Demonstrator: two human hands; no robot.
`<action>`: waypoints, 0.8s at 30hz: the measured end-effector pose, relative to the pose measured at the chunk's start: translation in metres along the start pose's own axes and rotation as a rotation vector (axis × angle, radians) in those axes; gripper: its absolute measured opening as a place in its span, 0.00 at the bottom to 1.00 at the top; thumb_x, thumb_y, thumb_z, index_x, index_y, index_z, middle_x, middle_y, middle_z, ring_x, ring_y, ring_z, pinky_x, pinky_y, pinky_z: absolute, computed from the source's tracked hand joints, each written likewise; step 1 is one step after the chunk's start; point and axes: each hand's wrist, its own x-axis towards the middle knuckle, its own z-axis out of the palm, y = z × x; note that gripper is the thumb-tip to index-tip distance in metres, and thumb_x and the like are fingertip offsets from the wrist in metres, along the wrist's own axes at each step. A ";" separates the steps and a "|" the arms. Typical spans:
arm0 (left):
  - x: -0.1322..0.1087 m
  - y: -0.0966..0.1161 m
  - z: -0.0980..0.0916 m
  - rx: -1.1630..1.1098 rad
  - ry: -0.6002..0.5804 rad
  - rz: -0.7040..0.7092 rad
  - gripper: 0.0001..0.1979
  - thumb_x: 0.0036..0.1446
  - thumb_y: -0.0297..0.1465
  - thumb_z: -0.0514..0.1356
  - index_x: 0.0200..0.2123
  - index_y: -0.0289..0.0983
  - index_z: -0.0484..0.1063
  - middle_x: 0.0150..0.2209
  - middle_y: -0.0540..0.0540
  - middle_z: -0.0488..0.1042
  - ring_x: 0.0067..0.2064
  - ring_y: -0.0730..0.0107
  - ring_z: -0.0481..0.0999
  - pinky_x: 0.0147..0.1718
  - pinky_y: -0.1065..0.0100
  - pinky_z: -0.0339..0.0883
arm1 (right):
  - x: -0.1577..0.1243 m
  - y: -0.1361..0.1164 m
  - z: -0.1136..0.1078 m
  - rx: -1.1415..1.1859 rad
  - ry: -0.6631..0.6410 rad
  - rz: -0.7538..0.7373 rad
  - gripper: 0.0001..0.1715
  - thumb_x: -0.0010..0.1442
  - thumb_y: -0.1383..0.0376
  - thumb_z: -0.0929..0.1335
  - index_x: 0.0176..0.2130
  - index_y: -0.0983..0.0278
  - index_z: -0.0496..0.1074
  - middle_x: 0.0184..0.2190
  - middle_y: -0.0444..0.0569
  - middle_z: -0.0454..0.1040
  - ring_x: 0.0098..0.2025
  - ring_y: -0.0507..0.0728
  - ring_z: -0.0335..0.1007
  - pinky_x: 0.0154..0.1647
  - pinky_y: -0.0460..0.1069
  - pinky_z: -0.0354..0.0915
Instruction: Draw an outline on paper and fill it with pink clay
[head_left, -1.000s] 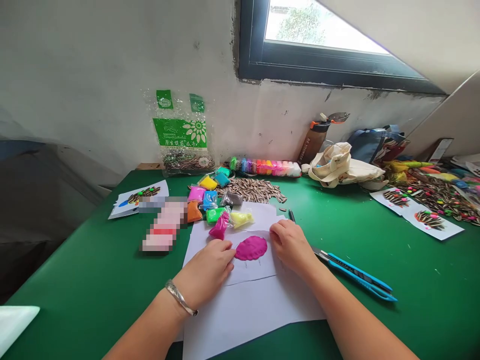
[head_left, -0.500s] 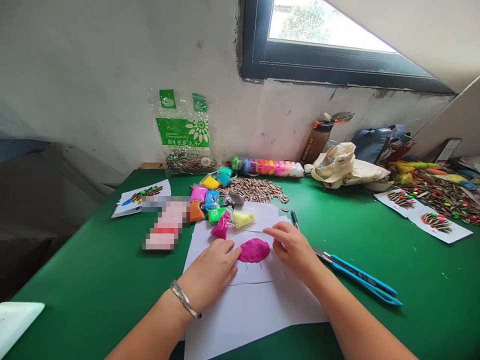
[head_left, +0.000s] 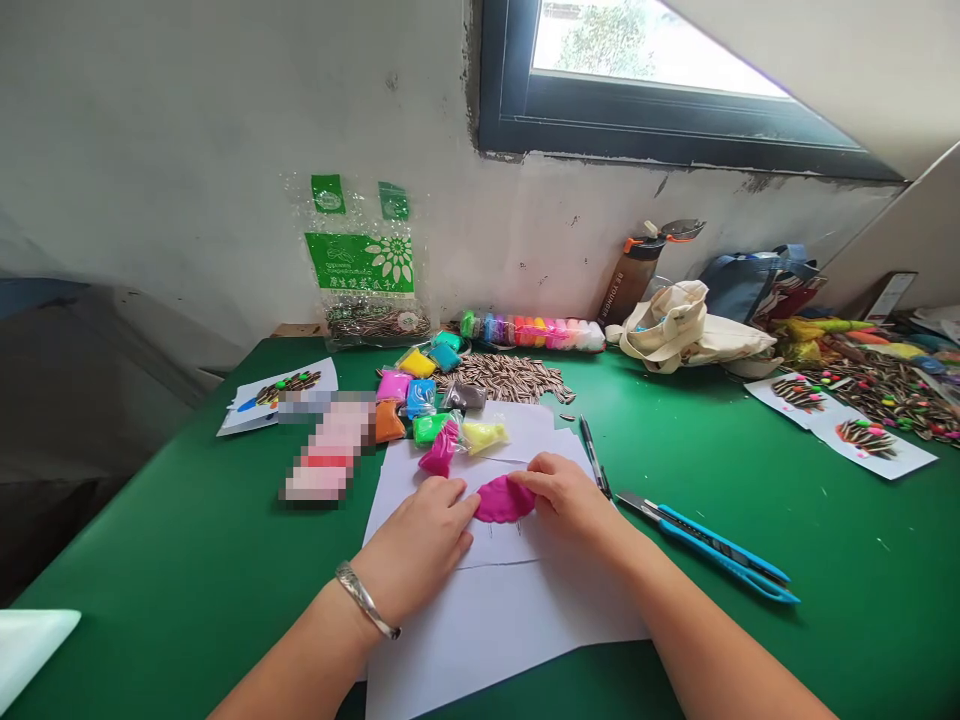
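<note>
Magenta clay oval is lying on white paper. Left hand is resting open, a digit touching the oval's left edge. Right hand is touching its right edge; pinching or pressing, cannot tell. Pen and blue knife are lying rightward.

I've got the clay on the paper, left hand at its left edge, right hand at its right. Pen along the paper's right side, knife further right! Behind the clay, packets; seeds to the packets' right; tubes behind the seeds. Back right, bottle behind the bag.
</note>
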 end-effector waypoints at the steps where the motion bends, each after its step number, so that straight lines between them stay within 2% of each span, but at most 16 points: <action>1: 0.000 0.000 0.000 -0.003 0.001 -0.001 0.12 0.59 0.26 0.52 0.46 0.40 0.67 0.42 0.44 0.67 0.44 0.61 0.65 0.42 0.61 0.66 | 0.000 0.001 0.001 0.017 0.012 -0.001 0.21 0.52 0.78 0.60 0.36 0.62 0.76 0.34 0.49 0.70 0.36 0.54 0.65 0.39 0.48 0.59; 6: 0.000 0.000 0.001 -0.010 0.001 0.002 0.11 0.59 0.27 0.52 0.45 0.39 0.68 0.42 0.44 0.67 0.44 0.61 0.65 0.42 0.61 0.66 | -0.002 0.006 0.003 0.074 0.045 0.050 0.31 0.52 0.79 0.59 0.51 0.59 0.71 0.35 0.49 0.69 0.37 0.55 0.64 0.40 0.48 0.61; 8: 0.000 0.000 0.001 -0.013 0.002 0.002 0.12 0.59 0.27 0.52 0.45 0.40 0.68 0.42 0.44 0.67 0.43 0.61 0.65 0.42 0.61 0.66 | -0.001 0.006 0.003 0.064 0.038 0.029 0.29 0.52 0.79 0.59 0.48 0.59 0.72 0.34 0.49 0.69 0.36 0.54 0.64 0.39 0.48 0.60; 12: 0.001 -0.001 0.001 -0.013 0.003 -0.003 0.13 0.59 0.27 0.52 0.47 0.40 0.67 0.42 0.44 0.67 0.43 0.61 0.65 0.42 0.61 0.66 | 0.000 0.005 0.003 0.017 0.006 -0.009 0.19 0.52 0.78 0.61 0.35 0.62 0.75 0.32 0.47 0.67 0.34 0.53 0.62 0.36 0.46 0.58; 14: 0.001 -0.001 0.001 -0.010 -0.001 -0.006 0.13 0.59 0.27 0.52 0.47 0.40 0.67 0.42 0.44 0.67 0.43 0.61 0.65 0.42 0.61 0.66 | 0.001 0.005 0.002 0.007 -0.006 -0.010 0.17 0.53 0.78 0.61 0.31 0.63 0.75 0.32 0.47 0.67 0.34 0.52 0.62 0.35 0.46 0.57; 24: 0.001 -0.001 0.002 -0.012 0.005 -0.005 0.13 0.59 0.27 0.52 0.47 0.40 0.67 0.42 0.44 0.67 0.44 0.61 0.65 0.43 0.62 0.66 | -0.002 0.010 -0.005 0.028 -0.022 -0.016 0.18 0.54 0.77 0.61 0.32 0.63 0.77 0.34 0.49 0.71 0.36 0.53 0.66 0.38 0.46 0.60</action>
